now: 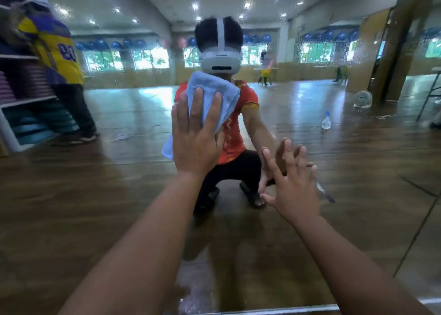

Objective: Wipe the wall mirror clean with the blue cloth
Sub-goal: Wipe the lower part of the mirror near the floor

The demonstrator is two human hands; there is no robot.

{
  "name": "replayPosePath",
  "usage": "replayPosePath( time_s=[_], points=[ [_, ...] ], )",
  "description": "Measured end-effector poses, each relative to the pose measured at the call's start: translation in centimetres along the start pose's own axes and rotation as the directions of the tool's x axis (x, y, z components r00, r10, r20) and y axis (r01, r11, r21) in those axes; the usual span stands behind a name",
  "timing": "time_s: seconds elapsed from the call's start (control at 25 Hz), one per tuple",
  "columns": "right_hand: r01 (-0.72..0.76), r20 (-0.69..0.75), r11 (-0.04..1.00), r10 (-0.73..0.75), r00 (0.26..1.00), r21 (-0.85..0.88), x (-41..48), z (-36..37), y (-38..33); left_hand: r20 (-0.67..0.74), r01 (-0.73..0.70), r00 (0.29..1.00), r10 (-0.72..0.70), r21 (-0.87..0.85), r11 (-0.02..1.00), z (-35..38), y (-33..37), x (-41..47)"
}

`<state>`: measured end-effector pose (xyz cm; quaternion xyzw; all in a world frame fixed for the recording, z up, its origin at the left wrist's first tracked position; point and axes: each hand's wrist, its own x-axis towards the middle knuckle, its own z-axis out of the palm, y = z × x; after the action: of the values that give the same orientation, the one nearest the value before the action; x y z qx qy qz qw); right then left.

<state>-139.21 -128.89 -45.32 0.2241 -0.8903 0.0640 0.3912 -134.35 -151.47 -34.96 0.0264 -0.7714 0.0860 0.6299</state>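
Note:
The wall mirror fills nearly the whole view and is speckled with water droplets, thickest along the top. My left hand lies flat with straight fingers on the light blue cloth, pressing it against the glass at centre. Part of the cloth hangs below my palm. My right hand rests on the mirror lower right, fingers spread and fingertips touching the glass, holding nothing. My own crouching reflection sits behind both hands.
The mirror's bottom edge runs along the lower frame, and a vertical seam lies at the right. Reflected in the glass are a spray bottle on the wooden floor, a small fan, and a person by shelves at left.

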Motion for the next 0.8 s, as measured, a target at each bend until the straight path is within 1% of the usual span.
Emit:
replayPosePath(
  time_s=[0.24,0.44,0.6,0.8],
  points=[
    [-0.033,0.019,0.999,0.033,0.999,-0.037,1.2,-2.8,0.4,0.027,-0.023,0.999,0.024,-0.048,0.999,0.1,-0.5,-0.4],
    [-0.072,0.032,0.995,0.074,0.997,-0.065,3.5,-6.2,1.4,-0.009,-0.039,0.999,0.038,-0.072,0.997,0.2,-0.9,-0.4],
    [-0.056,0.052,0.995,0.06,0.997,-0.083,4.2,-7.9,1.2,0.024,-0.045,0.999,0.048,-0.088,0.995,-0.1,-1.5,-1.1],
    [-0.003,0.03,0.997,0.005,1.0,-0.075,4.8,-8.6,1.7,0.077,0.006,0.997,0.0,-0.082,0.997,-0.5,-1.0,-1.0]
  ],
)
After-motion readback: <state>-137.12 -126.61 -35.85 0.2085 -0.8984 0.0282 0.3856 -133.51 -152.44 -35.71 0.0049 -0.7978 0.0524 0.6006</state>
